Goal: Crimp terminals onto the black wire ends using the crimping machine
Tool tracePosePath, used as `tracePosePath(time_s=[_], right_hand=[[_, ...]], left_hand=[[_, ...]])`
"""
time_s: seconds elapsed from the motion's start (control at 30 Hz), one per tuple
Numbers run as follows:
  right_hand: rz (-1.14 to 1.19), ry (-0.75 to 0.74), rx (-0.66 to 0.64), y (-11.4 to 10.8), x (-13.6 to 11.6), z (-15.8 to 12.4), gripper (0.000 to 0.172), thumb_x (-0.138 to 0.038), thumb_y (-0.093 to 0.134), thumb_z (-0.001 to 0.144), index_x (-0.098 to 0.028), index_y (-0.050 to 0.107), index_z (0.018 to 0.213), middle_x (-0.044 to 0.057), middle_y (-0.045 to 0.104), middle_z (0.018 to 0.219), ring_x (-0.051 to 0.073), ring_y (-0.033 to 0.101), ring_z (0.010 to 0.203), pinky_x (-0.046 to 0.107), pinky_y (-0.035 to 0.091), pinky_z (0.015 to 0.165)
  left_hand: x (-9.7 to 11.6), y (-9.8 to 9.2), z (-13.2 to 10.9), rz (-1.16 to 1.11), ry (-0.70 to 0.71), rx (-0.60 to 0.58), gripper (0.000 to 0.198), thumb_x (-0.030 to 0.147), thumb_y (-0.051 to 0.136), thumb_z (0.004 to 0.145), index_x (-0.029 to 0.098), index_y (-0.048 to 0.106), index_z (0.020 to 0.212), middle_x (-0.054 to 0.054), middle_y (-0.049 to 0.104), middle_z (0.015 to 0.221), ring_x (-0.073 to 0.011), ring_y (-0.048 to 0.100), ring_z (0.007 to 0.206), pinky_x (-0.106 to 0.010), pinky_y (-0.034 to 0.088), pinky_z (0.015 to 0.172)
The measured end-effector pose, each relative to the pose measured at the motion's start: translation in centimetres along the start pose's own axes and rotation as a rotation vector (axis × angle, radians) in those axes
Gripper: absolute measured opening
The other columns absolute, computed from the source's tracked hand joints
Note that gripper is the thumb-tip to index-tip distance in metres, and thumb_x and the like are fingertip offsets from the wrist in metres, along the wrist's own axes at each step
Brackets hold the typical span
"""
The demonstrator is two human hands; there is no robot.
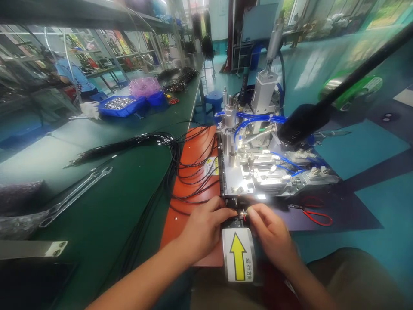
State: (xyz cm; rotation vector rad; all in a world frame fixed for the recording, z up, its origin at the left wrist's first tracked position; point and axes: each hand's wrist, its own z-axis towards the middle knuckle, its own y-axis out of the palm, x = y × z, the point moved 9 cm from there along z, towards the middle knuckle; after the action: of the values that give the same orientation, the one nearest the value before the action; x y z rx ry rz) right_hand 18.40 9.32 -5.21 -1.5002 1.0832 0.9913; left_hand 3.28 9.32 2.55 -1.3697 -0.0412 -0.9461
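Observation:
My left hand point(206, 224) is closed in a pinch at the front edge of a metal machine point(258, 172), its thumb and forefinger pointing right. Facing it, my right hand point(270, 226) pinches close to a small shiny piece point(242, 213) with a bit of red beside it. What sits between the fingertips of each hand is too small to make out. Just below the fingers is a white label point(238, 255) with a yellow arrow. Black cables point(193, 172) run over an orange plate point(180, 234) beside my left hand.
Two wrenches point(77, 196) lie on the green bench point(142, 181) at left. Farther back stand a blue tray point(119, 111) of small metal parts and a pink bag point(144, 87). Red-handled pliers point(318, 217) lie right of the hands. A dark pole point(348, 77) crosses the upper right. A person point(72, 71) sits far left.

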Motion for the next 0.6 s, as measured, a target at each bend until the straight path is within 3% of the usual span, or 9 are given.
tracePosePath(time_s=[0.23, 0.6], right_hand=[[0.051, 0.018, -0.011, 0.18, 0.03, 0.06, 0.034, -0.052, 0.046, 0.096, -0.023, 0.058, 0.083, -0.005, 0.048, 0.06, 0.013, 0.046, 0.054, 0.024, 0.036, 0.048], [0.011, -0.009, -0.02, 0.44, -0.23, 0.18, 0.03, -0.048, 0.048, 0.096, -0.023, 0.057, 0.082, -0.004, 0.051, 0.067, 0.014, 0.049, 0.06, 0.025, 0.039, 0.055]], left_hand=[[-0.01, -0.01, 0.08, 0.003, 0.005, 0.006, 0.036, 0.006, 0.045, 0.089, 0.02, 0.071, 0.109, -0.007, 0.061, 0.093, -0.0168, 0.062, 0.079, -0.026, 0.051, 0.067], [-0.17, 0.13, 0.03, -0.017, -0.017, -0.008, 0.035, 0.007, 0.045, 0.09, 0.019, 0.072, 0.109, -0.007, 0.061, 0.093, -0.018, 0.062, 0.08, -0.028, 0.052, 0.068]])
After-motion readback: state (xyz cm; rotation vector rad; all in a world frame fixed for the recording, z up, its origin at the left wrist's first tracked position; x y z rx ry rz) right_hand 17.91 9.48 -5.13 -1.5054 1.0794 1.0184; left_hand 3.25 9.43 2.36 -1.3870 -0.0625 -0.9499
